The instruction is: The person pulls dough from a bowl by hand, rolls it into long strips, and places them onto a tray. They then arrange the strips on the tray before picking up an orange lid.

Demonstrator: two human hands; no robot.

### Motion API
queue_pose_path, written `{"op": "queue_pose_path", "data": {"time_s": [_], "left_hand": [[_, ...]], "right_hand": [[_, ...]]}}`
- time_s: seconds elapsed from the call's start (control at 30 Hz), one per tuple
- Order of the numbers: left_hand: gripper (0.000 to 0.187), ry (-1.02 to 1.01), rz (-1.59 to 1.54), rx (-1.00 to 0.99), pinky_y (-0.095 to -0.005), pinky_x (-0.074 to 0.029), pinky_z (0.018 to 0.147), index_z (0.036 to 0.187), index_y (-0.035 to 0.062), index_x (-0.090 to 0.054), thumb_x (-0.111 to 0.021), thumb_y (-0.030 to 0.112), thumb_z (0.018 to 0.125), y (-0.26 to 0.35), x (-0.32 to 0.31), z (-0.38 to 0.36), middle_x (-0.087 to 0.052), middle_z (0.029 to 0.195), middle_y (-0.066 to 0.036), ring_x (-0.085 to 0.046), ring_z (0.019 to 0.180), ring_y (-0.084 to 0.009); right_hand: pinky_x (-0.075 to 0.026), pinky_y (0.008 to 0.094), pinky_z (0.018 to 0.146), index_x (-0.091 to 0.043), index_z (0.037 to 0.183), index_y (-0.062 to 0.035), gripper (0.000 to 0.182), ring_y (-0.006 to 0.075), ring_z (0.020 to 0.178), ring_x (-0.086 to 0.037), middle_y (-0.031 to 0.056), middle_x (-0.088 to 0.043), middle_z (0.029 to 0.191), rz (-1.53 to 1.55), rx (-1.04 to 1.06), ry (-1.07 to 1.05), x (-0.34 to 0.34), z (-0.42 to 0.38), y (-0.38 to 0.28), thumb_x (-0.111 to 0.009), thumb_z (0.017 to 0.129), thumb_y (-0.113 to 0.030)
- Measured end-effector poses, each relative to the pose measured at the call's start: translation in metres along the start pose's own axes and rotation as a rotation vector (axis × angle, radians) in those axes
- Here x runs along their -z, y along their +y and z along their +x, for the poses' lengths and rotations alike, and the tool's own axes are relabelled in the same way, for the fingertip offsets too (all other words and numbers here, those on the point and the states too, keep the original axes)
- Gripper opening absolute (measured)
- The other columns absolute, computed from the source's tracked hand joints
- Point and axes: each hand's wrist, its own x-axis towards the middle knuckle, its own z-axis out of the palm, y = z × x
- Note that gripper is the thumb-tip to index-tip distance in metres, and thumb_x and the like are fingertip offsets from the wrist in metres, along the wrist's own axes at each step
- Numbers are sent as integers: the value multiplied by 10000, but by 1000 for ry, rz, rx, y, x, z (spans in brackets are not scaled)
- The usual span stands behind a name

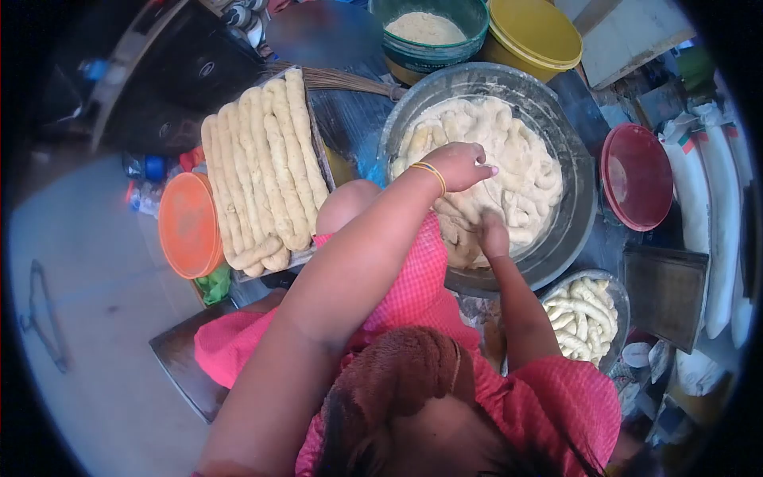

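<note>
A wide grey basin holds a mass of soft, pale dough, lumpy and folded, with a looser floury patch near its front. Over the middle of the dough is my left hand, a yellow bangle at its wrist. Its fingers are curled together; whatever lies between them is too small to make out. Lower in the basin, my right hand presses its fingertips into the dough, closed on it, and the tips are partly hidden. On a board left of the basin lie several long dough ropes side by side.
Behind the basin stand a green bucket of flour-like powder and a yellow bucket. A red tub is at the right. Dough sticks fill a bowl near my right elbow. An orange lid sits beside the board.
</note>
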Motion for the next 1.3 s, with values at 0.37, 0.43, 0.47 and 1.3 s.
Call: {"op": "queue_pose_path", "data": {"time_s": [0.37, 0.43, 0.47, 1.3], "left_hand": [[812, -102, -207, 415, -424, -472, 624, 1049, -84, -530, -381, 668, 780, 4, 17, -4, -589, 796, -229, -605, 666, -266], [854, -260, -534, 631, -414, -470, 644, 1052, -20, -559, -291, 738, 764, 1, 9, 3, -596, 885, -199, -604, 729, -239], [772, -206, -760, 420, -417, -473, 697, 1099, 53, -550, -292, 713, 791, 5, 8, -2, -583, 1012, -147, -595, 819, -230], [1001, 174, -897, -135, -302, -409, 878, 1384, 32, 67, -638, 410, 782, 47, -5, -35, -340, 1311, -245, -481, 1087, -262]], "right_hand": [[-400, 225, 468, -455, 942, -59, 230, 92, 546, -488, 47, -542, 742, 1454, -77, 27, 171, 43, -95, -467, 899, -285], [-405, 224, 462, -459, 952, -59, 239, 94, 562, -494, 49, -539, 770, 1495, -13, 23, 201, 42, -111, -494, 881, -285], [-409, 223, 455, -463, 962, -59, 254, 96, 578, -499, 52, -536, 799, 1539, 39, 24, 211, 40, -118, -520, 863, -285], [-486, 278, 696, -365, 1233, -108, 374, 168, 854, -557, 63, -502, 1004, 1914, 85, 39, 213, 56, -135, -474, 894, -222]]}}
